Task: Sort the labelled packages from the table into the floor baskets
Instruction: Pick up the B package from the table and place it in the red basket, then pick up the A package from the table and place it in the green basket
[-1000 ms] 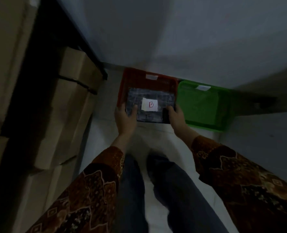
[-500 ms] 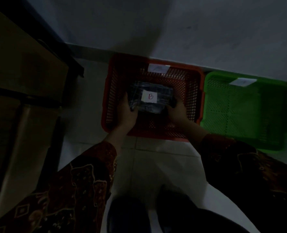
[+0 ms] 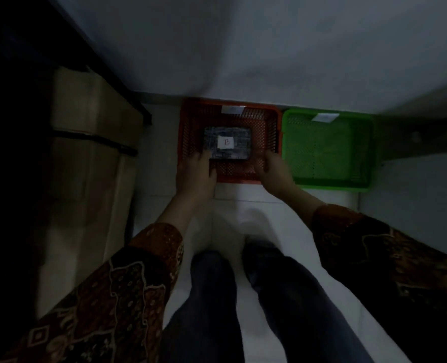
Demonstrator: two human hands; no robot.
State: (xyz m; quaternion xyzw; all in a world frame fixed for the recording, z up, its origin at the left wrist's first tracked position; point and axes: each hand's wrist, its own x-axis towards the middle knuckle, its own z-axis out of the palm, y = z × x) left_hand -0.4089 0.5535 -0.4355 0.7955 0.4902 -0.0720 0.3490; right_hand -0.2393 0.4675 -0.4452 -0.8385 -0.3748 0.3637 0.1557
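Note:
A dark wrapped package (image 3: 227,144) with a white label marked "B" lies flat inside the red basket (image 3: 188,132) on the floor. My left hand (image 3: 197,172) hovers over the basket's near left corner, fingers spread, fingertips close to the package's near left edge. Over the near right corner, my right hand (image 3: 273,167) is clear of the package with loose fingers. Neither hand holds anything. The green basket (image 3: 327,150) stands right beside the red one, with nothing inside. Each basket carries a white tag on its far rim.
Both baskets sit against a pale wall. Stacked cardboard boxes (image 3: 86,158) under a dark table edge (image 3: 112,82) fill the left side. My legs (image 3: 243,297) stand on the white tiled floor just behind the baskets.
The package went from held above the red basket to lying on its bottom. Both hands have let go and drawn back toward me. The view has risen away from the baskets.

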